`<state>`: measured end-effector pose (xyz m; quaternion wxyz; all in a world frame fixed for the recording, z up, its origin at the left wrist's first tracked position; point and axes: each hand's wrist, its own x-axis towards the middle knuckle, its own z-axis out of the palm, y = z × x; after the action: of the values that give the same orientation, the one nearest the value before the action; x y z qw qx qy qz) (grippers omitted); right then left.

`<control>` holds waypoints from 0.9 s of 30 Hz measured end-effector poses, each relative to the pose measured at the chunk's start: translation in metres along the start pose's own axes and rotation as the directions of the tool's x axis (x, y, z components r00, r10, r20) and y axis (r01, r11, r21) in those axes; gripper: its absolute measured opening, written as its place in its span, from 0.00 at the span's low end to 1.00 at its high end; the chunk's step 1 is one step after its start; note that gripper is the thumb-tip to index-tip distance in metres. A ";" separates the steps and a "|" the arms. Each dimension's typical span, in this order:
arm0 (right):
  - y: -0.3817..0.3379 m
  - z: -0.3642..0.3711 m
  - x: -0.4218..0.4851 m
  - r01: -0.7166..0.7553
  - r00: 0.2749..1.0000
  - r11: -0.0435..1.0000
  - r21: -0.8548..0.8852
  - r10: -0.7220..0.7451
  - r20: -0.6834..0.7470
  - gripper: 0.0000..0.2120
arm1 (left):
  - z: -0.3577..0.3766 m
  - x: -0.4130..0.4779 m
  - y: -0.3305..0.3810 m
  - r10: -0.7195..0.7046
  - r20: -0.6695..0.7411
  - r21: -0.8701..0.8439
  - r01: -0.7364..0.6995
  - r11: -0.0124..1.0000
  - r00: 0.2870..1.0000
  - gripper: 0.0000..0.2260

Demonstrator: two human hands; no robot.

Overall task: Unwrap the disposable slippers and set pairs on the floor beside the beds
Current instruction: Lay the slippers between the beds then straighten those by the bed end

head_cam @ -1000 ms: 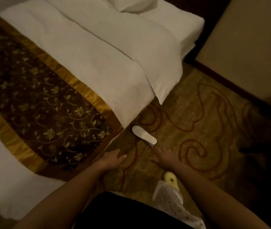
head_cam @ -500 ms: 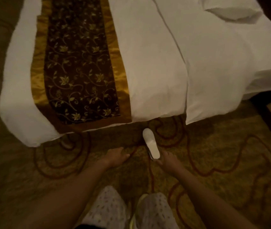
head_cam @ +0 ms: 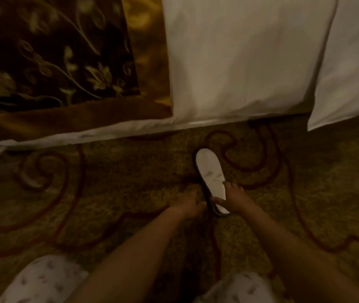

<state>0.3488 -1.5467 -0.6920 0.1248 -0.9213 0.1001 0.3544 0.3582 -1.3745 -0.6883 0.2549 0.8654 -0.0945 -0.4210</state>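
A flat white disposable slipper (head_cam: 209, 170) with a dark sole edge lies on the patterned carpet (head_cam: 117, 193), just in front of the bed's side, toe pointing toward the bed. Whether a second slipper lies under it is not clear. My right hand (head_cam: 236, 197) pinches its near end, one finger on top and the thumb across the heel. Against the dark edge on the slipper's left side, my left hand (head_cam: 187, 202) has its fingers curled. Both forearms reach down from the bottom of the view.
The bed (head_cam: 239, 62) with white bedding fills the top; a brown and gold floral runner (head_cam: 54, 57) drapes over its left part. My knees in pale patterned trousers (head_cam: 43, 278) are at the bottom. Carpet extends left and right of the slipper.
The view has dropped close to the floor. Both hands moved forward from just short of the slipper and now hold its near end. The slipper lies in much the same spot.
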 end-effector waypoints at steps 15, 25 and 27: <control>0.030 0.112 0.107 -0.100 0.918 0.994 0.039 0.107 -0.381 0.52 | 0.082 0.139 -0.022 -0.228 -0.207 -0.705 0.017 0.709 0.952 0.11; 0.027 0.110 0.101 0.043 0.877 0.949 0.312 0.114 -0.467 0.47 | 0.076 0.154 -0.027 -0.287 -0.052 -0.955 0.036 0.295 0.956 0.17; 0.028 0.105 0.104 0.043 0.870 0.923 0.383 0.154 -0.468 0.45 | 0.073 0.154 -0.033 -0.292 -0.078 -0.946 0.022 0.325 0.953 0.16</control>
<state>0.3508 -1.5517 -0.8418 0.2616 -0.9352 0.2224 0.0867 0.3966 -1.4309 -0.8473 0.6710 0.6097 0.2797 -0.3161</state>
